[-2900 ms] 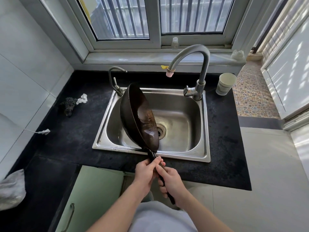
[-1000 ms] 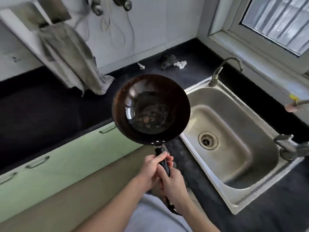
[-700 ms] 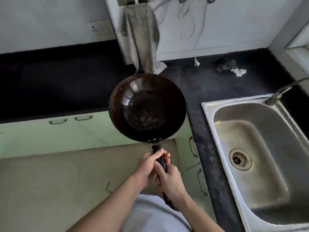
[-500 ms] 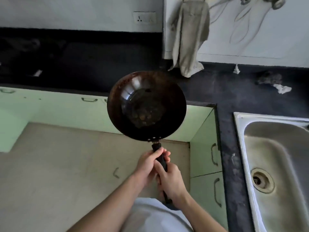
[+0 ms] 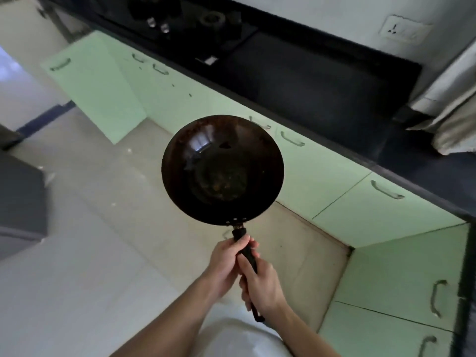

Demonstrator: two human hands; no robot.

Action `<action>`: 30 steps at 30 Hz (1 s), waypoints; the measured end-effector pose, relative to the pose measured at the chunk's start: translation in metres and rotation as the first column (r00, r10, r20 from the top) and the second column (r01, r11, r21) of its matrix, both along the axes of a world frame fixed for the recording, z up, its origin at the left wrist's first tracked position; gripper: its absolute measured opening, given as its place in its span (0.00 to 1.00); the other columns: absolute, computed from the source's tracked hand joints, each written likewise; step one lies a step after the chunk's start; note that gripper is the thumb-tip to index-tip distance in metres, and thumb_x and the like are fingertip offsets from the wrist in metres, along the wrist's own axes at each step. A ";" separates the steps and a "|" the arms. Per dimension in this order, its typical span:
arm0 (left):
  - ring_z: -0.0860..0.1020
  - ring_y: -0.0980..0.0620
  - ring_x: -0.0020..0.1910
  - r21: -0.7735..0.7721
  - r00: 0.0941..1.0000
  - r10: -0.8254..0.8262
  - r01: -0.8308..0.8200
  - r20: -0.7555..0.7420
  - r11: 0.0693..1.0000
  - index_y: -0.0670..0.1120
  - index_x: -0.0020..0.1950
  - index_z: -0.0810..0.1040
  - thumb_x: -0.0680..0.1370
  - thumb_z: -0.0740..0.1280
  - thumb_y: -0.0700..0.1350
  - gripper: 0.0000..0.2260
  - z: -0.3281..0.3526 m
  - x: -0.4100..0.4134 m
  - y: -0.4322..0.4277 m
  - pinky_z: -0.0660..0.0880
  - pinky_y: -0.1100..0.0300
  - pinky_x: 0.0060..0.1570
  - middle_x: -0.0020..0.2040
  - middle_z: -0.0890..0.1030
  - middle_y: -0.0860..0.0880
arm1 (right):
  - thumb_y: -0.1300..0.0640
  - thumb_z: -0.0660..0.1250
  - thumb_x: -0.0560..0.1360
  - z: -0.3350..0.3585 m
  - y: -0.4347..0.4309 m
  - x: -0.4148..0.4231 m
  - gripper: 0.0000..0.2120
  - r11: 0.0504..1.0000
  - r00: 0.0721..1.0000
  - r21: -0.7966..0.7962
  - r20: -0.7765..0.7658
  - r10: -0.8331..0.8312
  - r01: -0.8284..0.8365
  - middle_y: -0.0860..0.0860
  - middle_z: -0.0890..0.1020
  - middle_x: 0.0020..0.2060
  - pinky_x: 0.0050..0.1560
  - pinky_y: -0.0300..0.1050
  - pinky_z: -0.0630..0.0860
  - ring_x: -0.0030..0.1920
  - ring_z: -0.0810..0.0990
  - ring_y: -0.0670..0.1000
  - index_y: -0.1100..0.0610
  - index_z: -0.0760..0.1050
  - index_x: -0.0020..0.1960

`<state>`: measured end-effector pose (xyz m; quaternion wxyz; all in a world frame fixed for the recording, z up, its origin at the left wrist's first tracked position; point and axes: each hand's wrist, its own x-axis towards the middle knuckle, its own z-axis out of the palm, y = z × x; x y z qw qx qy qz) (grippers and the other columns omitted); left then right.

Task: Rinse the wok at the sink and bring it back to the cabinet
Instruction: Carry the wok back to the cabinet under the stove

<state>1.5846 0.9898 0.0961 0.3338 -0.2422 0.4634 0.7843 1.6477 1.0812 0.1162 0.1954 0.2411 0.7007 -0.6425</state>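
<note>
Our left hand [image 5: 224, 264] and right hand [image 5: 260, 283] both curl round the handle [image 5: 239, 232], the wok [image 5: 222, 168] level just beyond them. We should carry it flat to the cabinet [image 5: 95, 86] ahead-left.

You hold the wok [image 5: 222, 170] above the floor [image 5: 103, 215], its dark inside facing you. Both hands grip its black handle [image 5: 239, 233]: your left hand [image 5: 226, 264] nearer the bowl, your right hand [image 5: 262, 287] just behind it. Beyond run pale green cabinets [image 5: 334, 181] under the dark desk [image 5: 322, 81]. One door [image 5: 95, 86] at far left stands swung out.
</note>
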 end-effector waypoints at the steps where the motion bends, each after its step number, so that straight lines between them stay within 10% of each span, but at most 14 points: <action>1: 0.78 0.47 0.37 0.000 1.000 0.013 -0.013 -0.014 1.000 0.36 0.50 0.76 0.80 0.65 0.41 0.07 0.000 -0.003 -0.018 0.77 0.57 0.40 0.39 0.79 0.42 | 0.53 0.60 0.83 0.001 -0.017 -0.006 0.16 1.000 1.000 0.001 -0.004 0.024 -0.024 0.53 0.74 0.24 0.21 0.45 0.69 0.22 0.72 0.54 0.60 0.72 0.39; 30: 0.77 0.48 0.37 -0.030 0.753 0.644 -0.653 -0.137 0.757 0.35 0.51 0.77 0.79 0.65 0.40 0.08 0.008 -0.194 -0.315 0.78 0.53 0.48 0.38 0.77 0.43 | 0.52 0.60 0.82 -0.005 -0.300 -0.273 0.16 0.773 0.774 -0.039 -0.022 0.632 -0.633 0.52 0.74 0.23 0.22 0.44 0.67 0.20 0.69 0.51 0.58 0.72 0.38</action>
